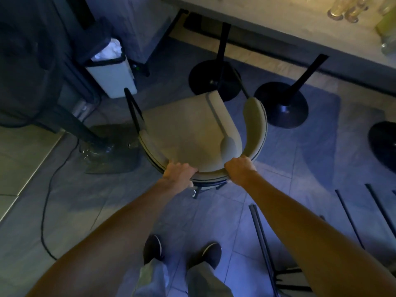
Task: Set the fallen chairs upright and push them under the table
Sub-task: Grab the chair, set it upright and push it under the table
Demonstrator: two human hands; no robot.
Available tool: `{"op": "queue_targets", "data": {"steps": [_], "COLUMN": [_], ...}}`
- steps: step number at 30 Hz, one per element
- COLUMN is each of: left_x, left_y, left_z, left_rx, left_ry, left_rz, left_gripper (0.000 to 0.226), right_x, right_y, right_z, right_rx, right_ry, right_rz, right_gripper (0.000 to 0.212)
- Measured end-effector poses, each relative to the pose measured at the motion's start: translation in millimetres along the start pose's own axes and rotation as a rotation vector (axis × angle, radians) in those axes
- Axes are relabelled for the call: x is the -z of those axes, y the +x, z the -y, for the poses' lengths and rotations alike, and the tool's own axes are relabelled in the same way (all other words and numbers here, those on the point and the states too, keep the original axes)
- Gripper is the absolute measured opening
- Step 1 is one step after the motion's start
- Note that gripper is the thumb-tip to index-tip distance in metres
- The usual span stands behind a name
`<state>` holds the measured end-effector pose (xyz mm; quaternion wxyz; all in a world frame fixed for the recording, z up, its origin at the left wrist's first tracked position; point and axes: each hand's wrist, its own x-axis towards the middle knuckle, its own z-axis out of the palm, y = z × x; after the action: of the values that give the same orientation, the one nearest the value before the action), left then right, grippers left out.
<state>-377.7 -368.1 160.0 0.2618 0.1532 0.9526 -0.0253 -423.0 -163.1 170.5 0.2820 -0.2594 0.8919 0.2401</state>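
A beige upholstered chair (188,129) with a curved backrest and black metal frame stands upright in front of me, its seat facing the table (278,24). My left hand (180,171) grips the backrest's top rim on the left. My right hand (241,168) grips the same rim on the right. The table's edge runs along the top right, with round black pedestal bases (214,80) beneath it. Black legs of another chair (265,249) lie on the floor at lower right, its seat out of view.
A white bin (113,76) with a liner stands at the upper left, beside a dark cabinet. A black cable (48,202) trails across the tiled floor on the left. More pedestal bases (282,106) stand to the right. My feet (182,251) are just behind the chair.
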Motion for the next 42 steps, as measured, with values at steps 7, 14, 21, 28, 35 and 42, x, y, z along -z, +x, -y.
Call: {"op": "queue_targets", "data": {"steps": [7,14,21,28,35,42], "left_x": [21.9,38.9,62.6,86.6,103.4,117.7], "left_y": [30.3,67.9,110.0,150.0,189.4,204.1], "left_z": [38.4,60.8,79.5,96.1,112.8,117.7], "left_rx": [0.023,0.023,0.009,-0.004,-0.024,-0.016], "left_ry": [0.104,0.112,0.084,0.075,0.07,0.084], "left_rz": [-0.047,-0.053,-0.058,-0.071,-0.137,-0.046], "left_gripper": [0.028,0.041,0.043,0.047,0.043,0.048], "right_x": [8.4,18.8,37.0,56.6,72.8,86.5], "right_y": [16.4,53.4,88.5,122.3,151.6,161.0], "right_z": [4.2,-8.6,-31.5,-56.6,-81.2,-93.6], "right_rx": [-0.054,-0.103,-0.168,-0.2,-0.216,-0.148], "right_ry": [0.172,0.245,0.282,0.303,0.32,0.358], "right_rz": [-0.112,-0.185,-0.184,-0.18,-0.207,-0.123], "right_gripper": [0.038,0.037,0.036,0.034,0.036,0.045]}}
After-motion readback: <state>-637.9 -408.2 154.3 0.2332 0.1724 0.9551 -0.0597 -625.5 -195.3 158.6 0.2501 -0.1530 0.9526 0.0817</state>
